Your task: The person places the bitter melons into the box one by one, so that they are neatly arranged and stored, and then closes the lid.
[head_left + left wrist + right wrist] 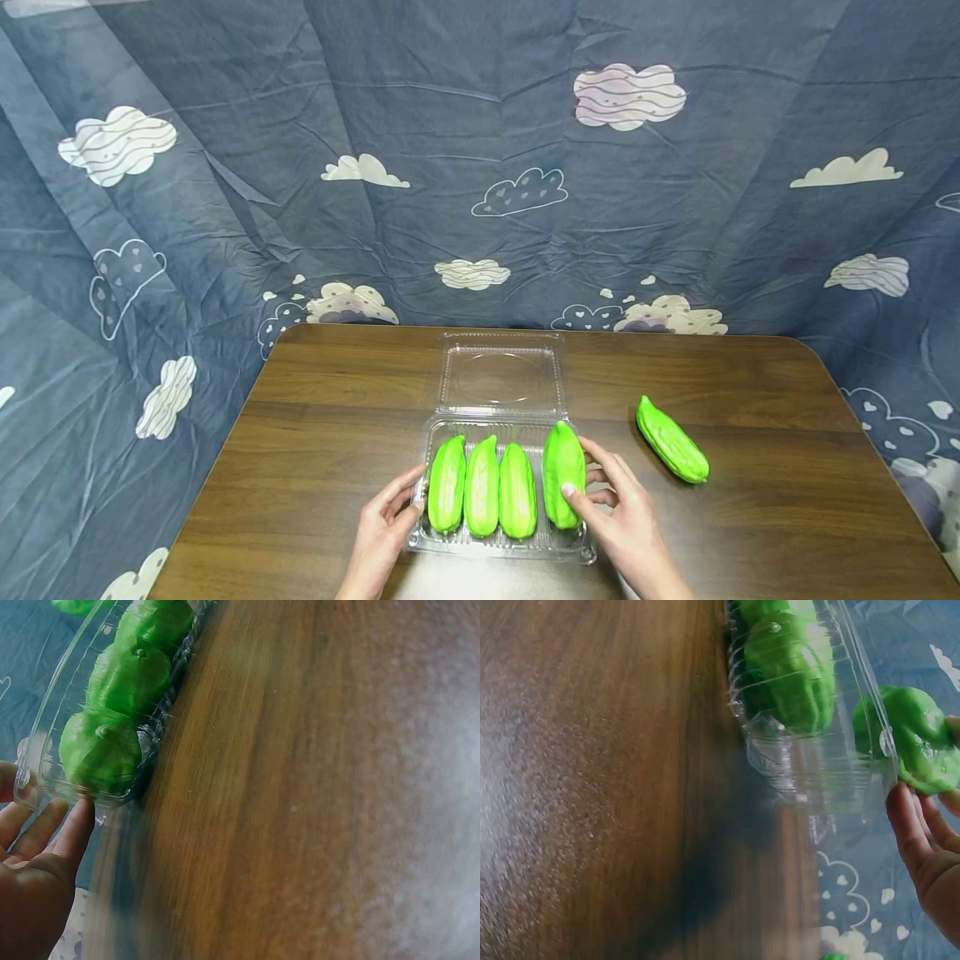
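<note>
A clear plastic clamshell container [502, 547] lies with its lid folded back. Three bright green, ridged bitter melons, the left one [447, 487], middle one [482, 489] and right one [517, 493], sit side by side in it. My left hand [382, 525] pinches the container's left rim, thumb above and fingers below, as the left wrist view also shows. With thumb and fingers, my right hand [628, 523] grips a fourth bitter melon [562, 473] over the container's right end. In the right wrist view, this held melon [922, 739] is above the rim level.
Another bitter melon [672, 442] lies on the wooden table [315, 433], right of the container. The transparent lid [502, 377] lies flat toward the far edge. Behind the table hangs a blue curtain [450, 233] with cloud prints.
</note>
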`<action>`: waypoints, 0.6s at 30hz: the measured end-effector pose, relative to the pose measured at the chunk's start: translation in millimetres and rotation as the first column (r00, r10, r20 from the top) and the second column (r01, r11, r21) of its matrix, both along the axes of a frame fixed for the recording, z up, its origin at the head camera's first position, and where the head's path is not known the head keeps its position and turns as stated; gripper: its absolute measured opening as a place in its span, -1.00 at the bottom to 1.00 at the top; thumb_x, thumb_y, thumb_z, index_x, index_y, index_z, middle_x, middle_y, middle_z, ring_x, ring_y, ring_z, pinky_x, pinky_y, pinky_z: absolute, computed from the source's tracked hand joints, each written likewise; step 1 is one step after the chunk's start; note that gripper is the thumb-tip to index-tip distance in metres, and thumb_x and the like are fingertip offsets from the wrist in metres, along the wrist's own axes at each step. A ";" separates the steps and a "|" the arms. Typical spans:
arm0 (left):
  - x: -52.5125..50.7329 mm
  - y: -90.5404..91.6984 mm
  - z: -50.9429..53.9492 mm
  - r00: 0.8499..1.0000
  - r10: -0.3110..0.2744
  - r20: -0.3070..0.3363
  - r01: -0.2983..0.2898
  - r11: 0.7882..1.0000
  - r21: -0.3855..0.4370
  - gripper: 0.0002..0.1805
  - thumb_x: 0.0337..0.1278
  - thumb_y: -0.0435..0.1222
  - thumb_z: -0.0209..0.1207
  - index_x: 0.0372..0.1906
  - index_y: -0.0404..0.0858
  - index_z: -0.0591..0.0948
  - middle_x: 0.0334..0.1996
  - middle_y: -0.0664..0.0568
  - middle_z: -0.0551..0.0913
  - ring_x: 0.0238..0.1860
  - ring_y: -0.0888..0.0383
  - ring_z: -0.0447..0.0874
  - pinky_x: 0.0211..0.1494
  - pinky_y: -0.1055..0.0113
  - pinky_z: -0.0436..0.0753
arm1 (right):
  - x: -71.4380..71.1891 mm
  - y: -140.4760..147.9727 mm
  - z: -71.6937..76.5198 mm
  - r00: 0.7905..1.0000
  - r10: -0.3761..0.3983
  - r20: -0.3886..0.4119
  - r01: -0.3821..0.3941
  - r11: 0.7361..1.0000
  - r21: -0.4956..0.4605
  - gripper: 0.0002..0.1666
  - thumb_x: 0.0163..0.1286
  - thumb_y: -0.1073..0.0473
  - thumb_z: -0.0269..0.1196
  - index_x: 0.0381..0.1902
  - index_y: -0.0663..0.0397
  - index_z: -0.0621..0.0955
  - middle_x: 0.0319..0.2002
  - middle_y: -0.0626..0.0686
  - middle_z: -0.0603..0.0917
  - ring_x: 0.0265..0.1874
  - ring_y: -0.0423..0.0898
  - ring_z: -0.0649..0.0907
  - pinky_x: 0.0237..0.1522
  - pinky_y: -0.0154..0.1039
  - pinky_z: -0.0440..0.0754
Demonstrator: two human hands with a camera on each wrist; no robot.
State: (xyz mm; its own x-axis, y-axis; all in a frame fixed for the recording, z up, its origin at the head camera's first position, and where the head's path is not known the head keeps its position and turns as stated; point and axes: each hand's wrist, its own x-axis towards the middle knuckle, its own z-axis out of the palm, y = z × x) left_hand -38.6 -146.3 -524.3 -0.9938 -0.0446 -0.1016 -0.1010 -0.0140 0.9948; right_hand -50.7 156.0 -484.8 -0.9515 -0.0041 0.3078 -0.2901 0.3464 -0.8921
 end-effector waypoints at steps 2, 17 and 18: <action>0.0 -0.1 0.0 1.000 -0.001 0.000 0.001 1.000 -0.001 -0.47 0.14 -0.54 0.17 0.28 -0.34 0.51 0.30 -0.19 0.46 0.20 -0.02 0.49 0.18 0.43 0.49 | -0.5 -0.7 -1.4 1.000 -0.010 -0.006 0.010 1.000 0.026 -0.25 0.12 0.39 0.44 0.29 0.03 0.51 -0.05 -0.01 0.57 -0.26 -0.16 0.61 -0.34 -0.34 0.68; 0.2 0.7 -0.4 1.000 -0.003 -0.007 0.003 1.000 0.011 -0.46 0.14 -0.54 0.17 0.28 -0.35 0.50 0.30 -0.19 0.45 0.22 -0.06 0.48 0.18 0.43 0.49 | -2.1 -16.8 -5.3 0.990 -0.135 -0.024 0.135 0.923 0.361 -0.28 0.06 0.19 0.52 0.23 -0.12 0.56 -0.15 -0.17 0.54 -0.44 -0.24 0.51 -0.46 -0.35 0.50; 0.3 0.7 -0.6 1.000 -0.003 -0.007 0.003 1.000 0.011 -0.46 0.14 -0.54 0.17 0.28 -0.35 0.50 0.30 -0.19 0.45 0.22 -0.05 0.48 0.18 0.43 0.49 | -1.8 -18.5 -5.9 0.989 -0.145 -0.029 0.145 0.916 0.374 -0.28 0.05 0.19 0.52 0.22 -0.10 0.57 -0.14 -0.16 0.55 -0.43 -0.23 0.51 -0.46 -0.35 0.49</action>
State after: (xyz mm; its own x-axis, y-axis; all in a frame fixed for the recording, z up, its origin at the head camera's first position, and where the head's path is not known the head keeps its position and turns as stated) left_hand -38.3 -145.6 -524.9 -0.9946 -0.0404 -0.0953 -0.0943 -0.0245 0.9952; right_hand -52.5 137.5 -490.7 -0.9503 0.0186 0.3109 -0.2119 0.6931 -0.6890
